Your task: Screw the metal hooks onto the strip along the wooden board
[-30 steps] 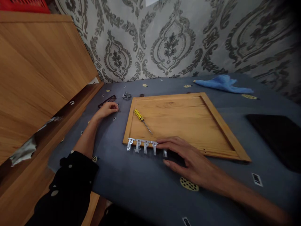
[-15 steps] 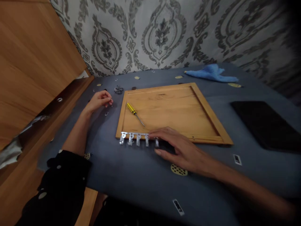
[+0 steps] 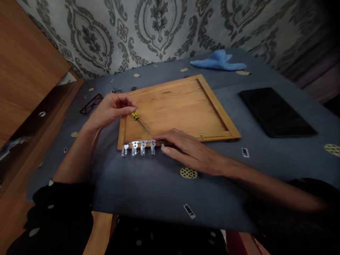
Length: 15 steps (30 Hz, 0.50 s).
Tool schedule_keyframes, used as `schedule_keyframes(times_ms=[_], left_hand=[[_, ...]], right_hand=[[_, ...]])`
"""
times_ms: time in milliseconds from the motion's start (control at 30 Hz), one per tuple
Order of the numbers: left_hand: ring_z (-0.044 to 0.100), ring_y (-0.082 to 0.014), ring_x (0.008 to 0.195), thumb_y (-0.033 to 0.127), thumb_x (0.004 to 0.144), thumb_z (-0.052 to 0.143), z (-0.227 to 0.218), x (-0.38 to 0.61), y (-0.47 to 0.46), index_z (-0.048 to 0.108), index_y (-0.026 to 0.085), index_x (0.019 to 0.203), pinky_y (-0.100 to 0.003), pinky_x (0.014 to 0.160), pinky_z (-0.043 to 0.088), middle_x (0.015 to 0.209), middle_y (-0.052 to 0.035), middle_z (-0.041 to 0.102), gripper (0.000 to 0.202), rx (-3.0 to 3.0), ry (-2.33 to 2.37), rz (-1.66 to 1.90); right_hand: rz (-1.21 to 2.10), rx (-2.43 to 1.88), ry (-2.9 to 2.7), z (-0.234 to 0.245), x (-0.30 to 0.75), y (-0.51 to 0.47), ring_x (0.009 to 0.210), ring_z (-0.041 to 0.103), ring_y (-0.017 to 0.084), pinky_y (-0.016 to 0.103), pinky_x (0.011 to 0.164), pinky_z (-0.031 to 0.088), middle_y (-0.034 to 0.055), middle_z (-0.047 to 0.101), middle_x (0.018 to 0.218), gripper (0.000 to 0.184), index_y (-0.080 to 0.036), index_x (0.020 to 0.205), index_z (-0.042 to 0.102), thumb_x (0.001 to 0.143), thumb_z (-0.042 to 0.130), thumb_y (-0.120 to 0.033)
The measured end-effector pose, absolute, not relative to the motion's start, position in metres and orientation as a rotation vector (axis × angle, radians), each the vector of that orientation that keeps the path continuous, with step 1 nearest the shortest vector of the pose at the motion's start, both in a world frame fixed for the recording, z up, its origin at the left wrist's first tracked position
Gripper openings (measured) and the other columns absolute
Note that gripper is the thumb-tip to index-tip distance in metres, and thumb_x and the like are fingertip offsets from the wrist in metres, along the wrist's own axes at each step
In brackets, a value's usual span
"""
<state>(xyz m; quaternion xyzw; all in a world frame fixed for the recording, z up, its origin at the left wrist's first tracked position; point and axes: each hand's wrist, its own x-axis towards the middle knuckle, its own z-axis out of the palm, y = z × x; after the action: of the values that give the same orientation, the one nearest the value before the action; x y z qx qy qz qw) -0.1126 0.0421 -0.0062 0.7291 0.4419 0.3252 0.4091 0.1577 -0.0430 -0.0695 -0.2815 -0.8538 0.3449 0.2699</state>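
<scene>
My left hand [image 3: 111, 108] is raised over the left part of a wooden framed panel [image 3: 180, 106], thumb and fingertips pinched together. What sits in that pinch is too small to make out. Below those fingers lies a screwdriver [image 3: 142, 123] with a yellow and black handle, its shaft pointing toward my right hand. A metal hook rail [image 3: 143, 144] with several hooks runs along the panel's near edge, hooks hanging over the side. My right hand [image 3: 187, 150] grips the rail's right end against the panel, fingers on top and thumb in front, hiding that end.
Dark-framed glasses [image 3: 91, 103] and a small metal piece [image 3: 116, 90] lie left of and behind the panel. A blue cloth [image 3: 219, 61] rests at the back, and a black tablet-like slab [image 3: 276, 111] to the right. A wooden cabinet [image 3: 32, 53] borders the left side.
My left hand has moved right, from beside the panel to above the screwdriver handle. The view has shifted, bringing the glasses into sight. My right hand stays on the hook rail.
</scene>
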Motion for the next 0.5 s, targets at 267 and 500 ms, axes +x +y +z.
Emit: schedule_keyframes(times_ms=[267, 500], left_hand=[[0.056, -0.0072, 0.063, 0.025, 0.075, 0.077, 0.0, -0.081, 0.018, 0.073, 0.016, 0.076, -0.019, 0.06, 0.044, 0.069, 0.0012, 0.065, 0.01, 1.956, 1.015, 0.625], [0.06, -0.0094, 0.065, 0.03, 0.075, 0.078, -0.001, -0.071, 0.008, 0.072, 0.017, 0.078, -0.019, 0.06, 0.048, 0.07, 0.0008, 0.067, 0.015, 1.926, 1.005, 0.507]], right_hand=[[0.929, -0.767, -2.29, -0.068, 0.156, -0.043, 0.114, 0.062, 0.024, 0.046, 0.103, 0.048, 0.01, 0.069, 0.121, 0.046, -0.02, 0.134, 0.058, 0.105, 0.037, -0.049], [1.027, -0.788, -2.206, -0.062, 0.161, -0.042, 0.123, 0.062, 0.022, 0.045, 0.106, 0.048, 0.0095, 0.066, 0.134, 0.042, -0.022, 0.134, 0.058, 0.106, 0.035, -0.044]])
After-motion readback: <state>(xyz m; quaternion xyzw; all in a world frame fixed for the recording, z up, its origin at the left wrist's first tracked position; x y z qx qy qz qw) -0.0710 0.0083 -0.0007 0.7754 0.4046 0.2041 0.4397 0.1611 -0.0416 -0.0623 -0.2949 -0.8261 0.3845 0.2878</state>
